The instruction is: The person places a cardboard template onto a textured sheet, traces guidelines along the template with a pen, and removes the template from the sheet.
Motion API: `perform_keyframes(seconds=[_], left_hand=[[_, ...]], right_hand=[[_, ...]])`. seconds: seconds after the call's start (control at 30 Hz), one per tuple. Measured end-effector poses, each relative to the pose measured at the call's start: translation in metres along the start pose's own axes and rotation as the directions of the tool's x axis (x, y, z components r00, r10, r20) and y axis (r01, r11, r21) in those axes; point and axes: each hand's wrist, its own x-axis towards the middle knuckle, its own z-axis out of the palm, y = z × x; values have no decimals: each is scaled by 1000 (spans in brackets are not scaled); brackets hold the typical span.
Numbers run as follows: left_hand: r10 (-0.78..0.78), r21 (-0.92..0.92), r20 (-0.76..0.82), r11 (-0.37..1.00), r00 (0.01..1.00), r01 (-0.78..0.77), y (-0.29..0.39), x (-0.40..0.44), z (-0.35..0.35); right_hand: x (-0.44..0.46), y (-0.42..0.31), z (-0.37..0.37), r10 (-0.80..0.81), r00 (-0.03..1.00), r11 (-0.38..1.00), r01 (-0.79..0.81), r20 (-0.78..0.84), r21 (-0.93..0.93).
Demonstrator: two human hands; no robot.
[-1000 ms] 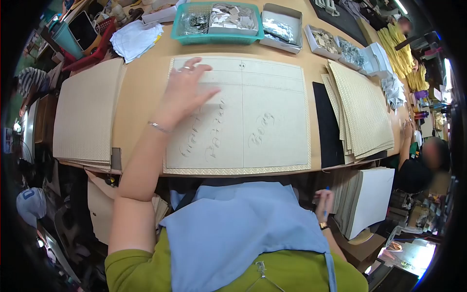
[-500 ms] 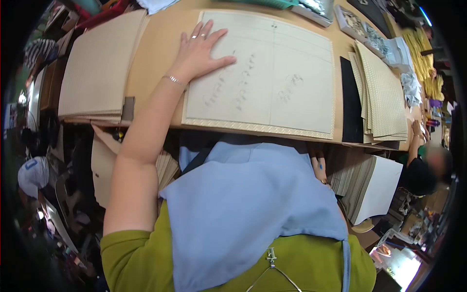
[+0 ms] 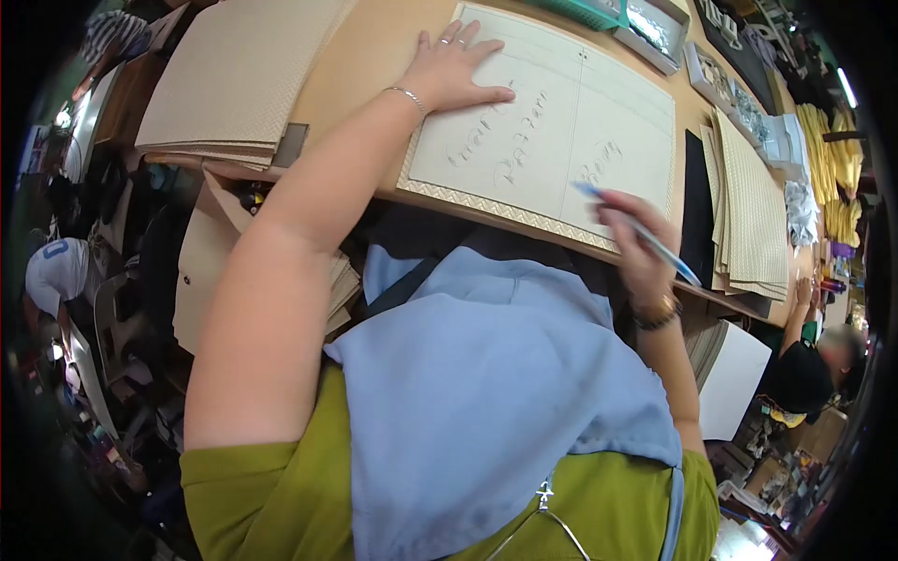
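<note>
A cream board (image 3: 552, 122) with a woven-pattern border and handwriting lies on the wooden table. My left hand (image 3: 454, 70) rests with fingers spread over its upper left edge, holding nothing. Over the board's lower right edge, my right hand (image 3: 641, 238) grips a blue and white pen (image 3: 664, 251), tilted with one end toward the writing. A little motion blur covers the right fingers.
Stacks of woven-pattern sheets lie at the left (image 3: 234, 75) and right (image 3: 748, 206), the latter beside a black strip (image 3: 695, 206). Boxes of small parts (image 3: 652, 33) and a teal basket (image 3: 589, 11) stand at the back. A co-worker (image 3: 809, 374) is at far right.
The view has turned and shifted. My right hand has come up from beside the table to over the board with the pen. My left hand has come down onto the board, fingers spread.
</note>
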Motion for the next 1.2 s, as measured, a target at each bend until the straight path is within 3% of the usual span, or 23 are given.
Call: perform_keyframes(seconds=[0.07, 0.13, 0.37, 0.47, 0.6, 0.8, 0.9, 1.0, 1.03, 1.13, 1.2], left_hand=[[-6, -1, 6, 1000, 1000, 6, 1, 0, 0], [-9, -6, 16, 1000, 1000, 9, 0, 1, -1], [-15, -1, 13, 1000, 1000, 15, 1, 1, -2], [-22, 23, 13, 1000, 1000, 22, 2, 2, 1], [-25, 16, 17, 1000, 1000, 25, 2, 1, -1], [-8, 26, 16, 1000, 1000, 8, 2, 3, 0], [0, 8, 5, 1000, 1000, 0, 0, 2, -1], [-7, 14, 23, 1000, 1000, 7, 3, 1, -5], [-7, 22, 31, 1000, 1000, 6, 4, 2, -6], [30, 78, -34, 997, 999, -27, -3, 4, 8], [67, 37, -62, 997, 996, -65, -9, 5, 13]], right_hand=[[32, -9, 45, -272, 929, 955, 293, 252, -51], [50, -12, 79, -361, 863, 898, 424, 354, -117], [72, -3, 123, -329, 858, 935, 354, 394, 11], [72, -1, 113, -383, 823, 891, 448, 418, -66], [63, 0, 83, -200, 874, 952, 280, 442, -123], [68, 3, 127, -424, 824, 885, 465, 376, -21], [68, 5, 117, -358, 837, 921, 389, 414, 9], [53, 8, 66, -129, 912, 982, 172, 390, -77], [47, 13, 50, -61, 933, 990, 101, 355, -95], [22, 35, 15, 67, 996, 978, -78, 66, 193], [1, 42, 3, 152, 988, 963, -146, -8, 227]])
